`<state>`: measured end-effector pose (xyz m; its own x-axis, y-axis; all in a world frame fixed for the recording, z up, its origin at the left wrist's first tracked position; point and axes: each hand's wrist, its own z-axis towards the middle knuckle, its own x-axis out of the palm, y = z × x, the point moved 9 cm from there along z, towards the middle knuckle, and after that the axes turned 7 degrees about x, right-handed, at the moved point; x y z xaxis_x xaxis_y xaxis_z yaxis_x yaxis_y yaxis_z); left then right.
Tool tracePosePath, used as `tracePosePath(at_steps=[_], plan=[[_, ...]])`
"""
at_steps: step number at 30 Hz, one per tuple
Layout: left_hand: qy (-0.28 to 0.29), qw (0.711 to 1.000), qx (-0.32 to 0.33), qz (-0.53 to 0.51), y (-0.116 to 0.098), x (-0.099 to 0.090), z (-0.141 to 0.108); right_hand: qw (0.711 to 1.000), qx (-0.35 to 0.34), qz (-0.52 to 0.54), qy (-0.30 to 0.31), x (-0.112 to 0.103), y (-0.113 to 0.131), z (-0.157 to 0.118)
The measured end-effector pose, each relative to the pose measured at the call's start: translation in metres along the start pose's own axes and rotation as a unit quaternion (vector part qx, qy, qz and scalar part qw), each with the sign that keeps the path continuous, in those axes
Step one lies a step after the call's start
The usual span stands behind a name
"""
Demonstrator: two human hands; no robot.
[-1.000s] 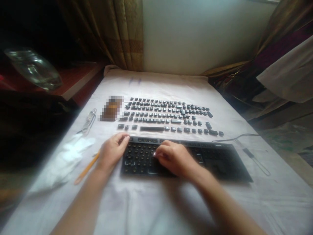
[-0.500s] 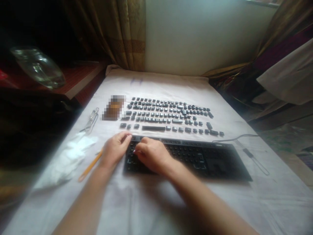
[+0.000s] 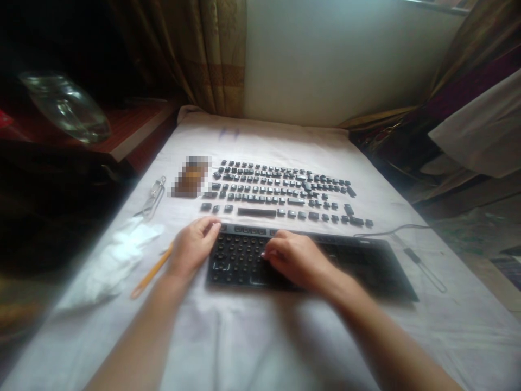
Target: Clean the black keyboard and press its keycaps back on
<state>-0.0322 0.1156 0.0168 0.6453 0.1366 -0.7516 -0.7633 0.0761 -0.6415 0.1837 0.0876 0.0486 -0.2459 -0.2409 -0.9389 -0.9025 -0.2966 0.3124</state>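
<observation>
A black keyboard [image 3: 240, 250] with its keycaps off lies across the white cloth, its bare key posts showing at the left. At its top left corner my left hand [image 3: 195, 244] pinches the edge between thumb and fingers. My right hand [image 3: 295, 255] is over the keyboard's middle, fingers curled together against the key posts. Something small and pale may be at those fingertips, too blurred to name. Behind the keyboard, loose black keycaps [image 3: 264, 190] lie in rows, with the long space bar [image 3: 256, 212] in the nearest row.
Left of my left hand lie an orange-handled tool [image 3: 150, 271], crumpled white tissue [image 3: 118, 258] and a pair of glasses [image 3: 154, 195]. A pixelated object [image 3: 191, 176] sits beside the keycaps. At the right are a cable [image 3: 394, 231] and a small looped item [image 3: 423, 269].
My right hand has slid to the right, from the keyboard's left part to its middle, uncovering key posts. My left hand stays at the corner.
</observation>
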Motion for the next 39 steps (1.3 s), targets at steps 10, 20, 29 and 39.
tracePosePath(at_steps=[10, 20, 29, 39], plan=[[-0.004, 1.0, -0.003, 0.004, 0.0, -0.001, 0.0, 0.999, 0.014, -0.001, -0.033, -0.019, -0.061, -0.037], [-0.003, 1.0, -0.01, 0.022, 0.001, -0.004, 0.001, 0.996, 0.071, 0.007, -0.06, -0.032, -0.123, -0.068], [-0.011, 1.0, -0.015, 0.021, 0.0, -0.005, 0.001, 0.994, 0.087, 0.035, -0.063, -0.038, -0.138, -0.076], [-0.002, 0.999, -0.01, 0.035, 0.001, -0.004, 0.003, 0.99, 0.097, 0.05, -0.093, -0.049, -0.126, -0.074]])
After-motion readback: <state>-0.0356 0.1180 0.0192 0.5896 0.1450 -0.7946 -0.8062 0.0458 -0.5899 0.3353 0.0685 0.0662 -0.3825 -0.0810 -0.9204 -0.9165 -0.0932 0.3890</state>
